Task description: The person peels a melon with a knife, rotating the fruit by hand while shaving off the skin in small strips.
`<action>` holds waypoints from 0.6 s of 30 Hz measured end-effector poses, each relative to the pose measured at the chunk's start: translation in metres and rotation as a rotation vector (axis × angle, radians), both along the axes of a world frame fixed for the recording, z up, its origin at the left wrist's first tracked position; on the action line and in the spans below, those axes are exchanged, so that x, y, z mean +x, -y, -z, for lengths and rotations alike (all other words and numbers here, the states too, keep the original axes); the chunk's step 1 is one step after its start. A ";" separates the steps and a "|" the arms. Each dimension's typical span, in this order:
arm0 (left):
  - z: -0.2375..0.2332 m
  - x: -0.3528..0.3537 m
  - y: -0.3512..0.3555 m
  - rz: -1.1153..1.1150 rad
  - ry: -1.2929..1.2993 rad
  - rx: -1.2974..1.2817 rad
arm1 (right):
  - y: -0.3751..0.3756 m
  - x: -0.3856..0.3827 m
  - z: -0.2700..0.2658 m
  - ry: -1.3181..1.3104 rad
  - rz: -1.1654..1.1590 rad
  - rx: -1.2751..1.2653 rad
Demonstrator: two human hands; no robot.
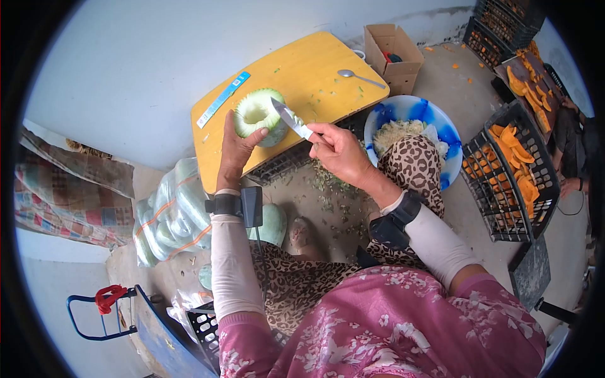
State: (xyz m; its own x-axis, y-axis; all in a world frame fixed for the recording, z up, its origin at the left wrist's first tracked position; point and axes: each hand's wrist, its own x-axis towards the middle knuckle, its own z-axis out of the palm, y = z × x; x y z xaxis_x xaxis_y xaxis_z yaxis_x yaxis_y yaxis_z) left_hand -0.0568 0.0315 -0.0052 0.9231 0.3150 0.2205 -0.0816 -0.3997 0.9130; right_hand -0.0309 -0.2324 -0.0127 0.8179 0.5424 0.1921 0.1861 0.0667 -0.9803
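Observation:
A pale green melon [275, 133] with a hollowed middle and a notched, scalloped rim rests on the yellow table [296, 66] near its front edge. My left hand [239, 148] grips it from the left, thumb across the near side. In my right hand [343, 154] is a knife [287, 116], its blade lying against the melon's right rim with pale bits on it. A blue-and-white strip-shaped package [222, 99] lies behind the melon. Toward the table's right end is a metal spoon [362, 78], with small green scraps around it.
A blue-and-white basin [452, 142] of pale shreds stands by my knee. Right of it is a black crate [504, 217] of orange pieces, with another person's hand [572, 186] beyond. Bagged melons [173, 214] lie left; a cardboard box [400, 60] stands behind the table.

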 end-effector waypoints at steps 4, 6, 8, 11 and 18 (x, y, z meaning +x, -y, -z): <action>0.002 0.001 0.000 -0.005 0.031 -0.009 | -0.006 0.001 0.008 0.140 0.086 -0.037; 0.000 0.000 0.001 0.015 0.030 -0.018 | -0.006 -0.003 0.006 0.239 0.134 -0.048; -0.003 -0.001 0.004 0.020 0.027 -0.019 | -0.005 -0.008 0.002 0.282 0.148 -0.055; -0.003 0.000 0.003 0.023 0.024 0.000 | -0.001 -0.011 -0.005 0.298 0.124 -0.125; 0.003 0.001 0.001 -0.036 0.057 0.018 | 0.002 -0.014 -0.003 0.450 0.097 -0.163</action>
State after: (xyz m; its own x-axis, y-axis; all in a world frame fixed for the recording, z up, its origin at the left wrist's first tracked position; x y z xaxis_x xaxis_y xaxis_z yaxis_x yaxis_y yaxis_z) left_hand -0.0556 0.0300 -0.0081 0.8972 0.3430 0.2783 -0.1186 -0.4198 0.8998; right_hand -0.0445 -0.2341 -0.0094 0.7216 0.5201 0.4569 0.5912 -0.1196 -0.7976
